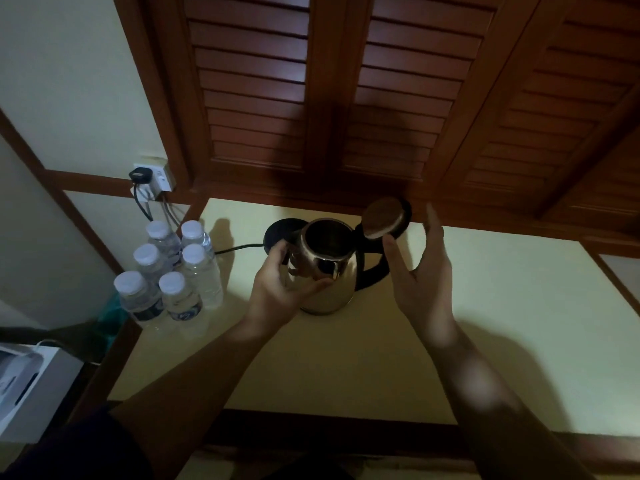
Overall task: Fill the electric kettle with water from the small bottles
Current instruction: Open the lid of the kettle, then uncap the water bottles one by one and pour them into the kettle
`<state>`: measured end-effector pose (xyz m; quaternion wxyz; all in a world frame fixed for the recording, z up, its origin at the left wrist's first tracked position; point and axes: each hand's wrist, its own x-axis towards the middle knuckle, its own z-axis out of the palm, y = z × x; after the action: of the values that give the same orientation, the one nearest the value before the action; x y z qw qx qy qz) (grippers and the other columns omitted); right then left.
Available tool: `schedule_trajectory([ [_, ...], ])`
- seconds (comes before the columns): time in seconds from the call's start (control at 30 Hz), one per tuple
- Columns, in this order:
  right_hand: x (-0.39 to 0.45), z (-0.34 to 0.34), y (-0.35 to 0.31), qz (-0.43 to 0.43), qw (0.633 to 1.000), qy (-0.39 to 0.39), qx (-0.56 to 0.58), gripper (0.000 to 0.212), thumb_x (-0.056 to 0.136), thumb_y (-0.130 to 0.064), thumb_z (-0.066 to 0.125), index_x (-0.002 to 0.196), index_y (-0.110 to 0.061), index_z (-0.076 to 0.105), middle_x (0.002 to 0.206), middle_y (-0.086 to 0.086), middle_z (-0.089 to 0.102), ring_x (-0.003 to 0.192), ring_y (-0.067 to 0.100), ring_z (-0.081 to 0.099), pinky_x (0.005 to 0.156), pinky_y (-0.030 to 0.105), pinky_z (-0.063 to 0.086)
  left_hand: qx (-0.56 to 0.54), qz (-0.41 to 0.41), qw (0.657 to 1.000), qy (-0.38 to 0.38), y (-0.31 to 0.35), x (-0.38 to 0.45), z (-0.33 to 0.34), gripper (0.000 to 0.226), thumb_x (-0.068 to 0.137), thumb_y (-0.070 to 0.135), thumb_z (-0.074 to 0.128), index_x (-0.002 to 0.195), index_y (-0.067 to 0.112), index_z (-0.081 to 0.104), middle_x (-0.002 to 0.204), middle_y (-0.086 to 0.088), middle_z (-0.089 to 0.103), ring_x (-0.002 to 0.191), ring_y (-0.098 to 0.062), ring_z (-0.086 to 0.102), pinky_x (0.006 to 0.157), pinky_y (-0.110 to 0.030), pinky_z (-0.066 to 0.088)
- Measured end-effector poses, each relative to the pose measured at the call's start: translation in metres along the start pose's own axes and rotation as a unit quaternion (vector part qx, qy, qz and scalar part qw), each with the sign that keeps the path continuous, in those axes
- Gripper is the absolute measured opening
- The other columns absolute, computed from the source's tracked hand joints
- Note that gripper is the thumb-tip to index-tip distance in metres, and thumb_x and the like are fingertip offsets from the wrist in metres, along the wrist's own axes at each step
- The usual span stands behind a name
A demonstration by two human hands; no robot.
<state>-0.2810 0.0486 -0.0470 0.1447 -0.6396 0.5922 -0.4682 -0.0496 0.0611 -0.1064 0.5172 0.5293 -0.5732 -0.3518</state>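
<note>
On the cream desk (485, 306) my steel electric kettle (325, 271) stands lid-open beside six small capped water bottles (173, 271) at the left edge, my left hand (277, 289) cupping its spout side, my right hand (420, 268) spread open near the handle, holding nothing

Left hand (277, 289) gripping open kettle (329, 271) (lid up), right hand (420, 268) beside

Bottles (169, 271) stand left of kettle (325, 271) on table (485, 306).
</note>
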Motion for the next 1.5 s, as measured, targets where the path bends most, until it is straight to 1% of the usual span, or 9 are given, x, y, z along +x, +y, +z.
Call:
schedule_trajectory([
  [0.1, 0.002, -0.008, -0.013, -0.080, 0.996, 0.003, -0.036, 0.082, 0.101, -0.041, 0.066, 0.165, -0.017, 0.020, 0.172, 0.002, 0.023, 0.158, 0.013, 0.020, 0.126, 0.043, 0.031, 0.023, 0.016, 1.000, 0.005, 0.012, -0.002, -0.008, 0.098, 0.068, 0.048, 0.094, 0.150, 0.027, 0.043, 0.142, 0.020, 0.058, 0.136, -0.002, 0.051, 0.113, -0.033, 0.046],
  [0.2, 0.002, -0.004, -0.039, -0.148, 0.989, -0.015, -0.022, 0.079, 0.099, -0.036, 0.069, 0.163, -0.013, 0.027, 0.170, 0.006, 0.028, 0.157, 0.018, 0.027, 0.123, 0.022, 0.029, 0.009, -0.016, 1.000, 0.014, 0.027, -0.009, -0.023, 0.103, 0.068, 0.057, 0.089, 0.154, 0.034, 0.035, 0.129, 0.053, 0.046, 0.129, 0.023, 0.042, 0.112, -0.014, 0.037],
  [0.33, -0.006, 0.022, -0.083, -0.152, 0.980, -0.101, 0.073, 0.076, 0.101, -0.044, 0.061, 0.163, -0.020, 0.025, 0.165, 0.000, 0.038, 0.150, 0.015, 0.040, 0.119, 0.042, 0.042, -0.067, -0.037, 0.997, -0.001, 0.057, -0.028, -0.059, 0.077, 0.083, 0.037, 0.082, 0.148, 0.012, 0.049, 0.137, 0.019, 0.060, 0.134, 0.000, 0.055, 0.120, -0.029, 0.039],
  [0.4, -0.015, 0.043, -0.095, -0.151, 0.972, -0.127, 0.128, 0.072, 0.101, -0.040, 0.060, 0.162, -0.017, 0.030, 0.163, -0.007, 0.039, 0.149, 0.009, 0.039, 0.119, 0.045, 0.041, -0.067, -0.027, 0.997, -0.007, 0.079, -0.040, -0.083, 0.056, 0.085, 0.024, 0.071, 0.137, 0.006, 0.060, 0.129, 0.004, 0.070, 0.124, -0.007, 0.064, 0.111, -0.023, 0.046],
  [0.53, -0.050, 0.081, -0.104, -0.109, 0.958, -0.186, 0.189, 0.063, 0.101, -0.034, 0.065, 0.158, -0.020, 0.040, 0.150, -0.012, 0.052, 0.139, 0.003, 0.050, 0.114, 0.037, 0.047, 0.072, 0.052, 0.996, -0.016, 0.106, -0.059, -0.138, 0.036, 0.089, 0.021, 0.076, 0.124, 0.014, 0.071, 0.116, 0.006, 0.076, 0.112, -0.008, 0.071, 0.101, -0.022, 0.053],
  [0.77, -0.106, 0.131, -0.104, -0.068, 0.944, -0.261, 0.189, 0.063, 0.094, -0.037, 0.074, 0.151, -0.033, 0.047, 0.143, -0.018, 0.059, 0.128, 0.002, 0.058, 0.102, 0.040, 0.054, 0.502, 0.177, 0.846, -0.025, 0.079, -0.060, -0.211, 0.035, 0.092, 0.049, 0.063, 0.116, 0.026, 0.075, 0.107, 0.012, 0.070, 0.103, -0.019, 0.058, 0.085, -0.035, 0.037],
  [1.07, -0.133, 0.181, -0.117, -0.015, 0.956, -0.236, 0.174, 0.063, 0.084, -0.037, 0.085, 0.139, -0.036, 0.057, 0.127, -0.027, 0.062, 0.115, -0.006, 0.060, 0.087, 0.018, 0.055, 0.627, 0.141, 0.762, -0.080, 0.055, -0.049, -0.207, 0.040, 0.088, 0.051, 0.067, 0.118, 0.024, 0.073, 0.111, 0.005, 0.074, 0.115, -0.025, 0.058, 0.093, -0.047, 0.027],
  [1.23, -0.141, 0.209, -0.120, 0.014, 0.970, -0.191, 0.148, 0.065, 0.078, -0.047, 0.084, 0.136, -0.033, 0.058, 0.126, -0.017, 0.065, 0.112, 0.001, 0.063, 0.089, 0.037, 0.059, 0.624, 0.130, 0.766, -0.082, 0.049, -0.043, -0.203, 0.043, 0.091, 0.054, 0.057, 0.116, 0.023, 0.073, 0.109, 0.003, 0.072, 0.116, -0.025, 0.055, 0.094, -0.046, 0.023],
  [1.5, -0.139, 0.193, -0.108, -0.025, 0.975, -0.160, 0.153, 0.052, 0.084, -0.040, 0.084, 0.131, -0.025, 0.066, 0.125, -0.012, 0.070, 0.107, 0.001, 0.066, 0.089, 0.029, 0.058, 0.549, 0.157, 0.810, -0.132, 0.050, -0.035, -0.191, 0.034, 0.093, 0.063, 0.058, 0.110, 0.037, 0.073, 0.108, 0.014, 0.064, 0.121, -0.018, 0.045, 0.100, -0.044, 0.022],
])
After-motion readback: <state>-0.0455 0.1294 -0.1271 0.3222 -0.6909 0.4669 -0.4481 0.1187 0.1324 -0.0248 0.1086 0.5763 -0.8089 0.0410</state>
